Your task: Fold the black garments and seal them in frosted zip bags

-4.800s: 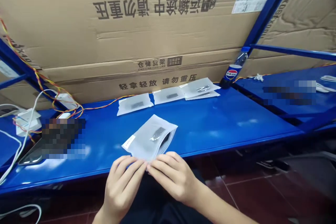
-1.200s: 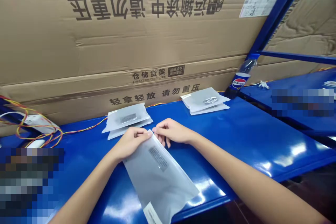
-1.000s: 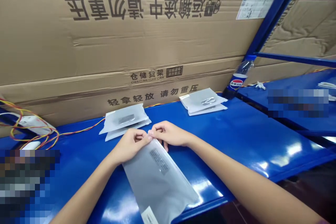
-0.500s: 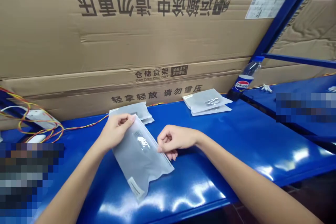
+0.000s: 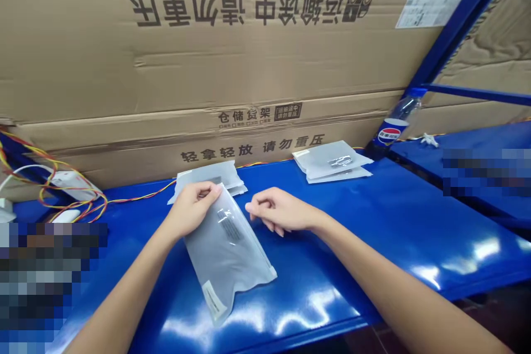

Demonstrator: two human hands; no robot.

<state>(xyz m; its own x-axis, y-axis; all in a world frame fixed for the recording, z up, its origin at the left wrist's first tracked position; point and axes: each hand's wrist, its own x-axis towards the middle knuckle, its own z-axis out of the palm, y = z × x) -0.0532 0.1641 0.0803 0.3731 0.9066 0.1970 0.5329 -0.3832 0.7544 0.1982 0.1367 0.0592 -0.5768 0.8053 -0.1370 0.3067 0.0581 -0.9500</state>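
A frosted plastic zip bag [image 5: 232, 265] lies on the blue steel shelf [image 5: 365, 243], with a white label at its near end. A dark strip-shaped part [image 5: 230, 225] shows through the bag near its top. My left hand [image 5: 193, 209] pinches the bag's far corner. My right hand [image 5: 277, 211] hovers just to the right of the bag's upper edge, fingers loosely curled, holding nothing. Behind my left hand, a stack of similar bags [image 5: 207, 176] lies partly hidden. Another stack [image 5: 332, 161] rests further right.
Large printed cardboard boxes [image 5: 215, 66] stand along the shelf's back. A Pepsi bottle [image 5: 394, 124] stands at the back right by a blue upright [image 5: 456, 27]. Yellow and red wires [image 5: 66, 196] run along the left. Blurred patches cover objects at both sides.
My right hand has let go of the bag's edge and moved off it. The bag has swung from pointing toward me to a shorter, slanted position, and my left hand has moved up and left.
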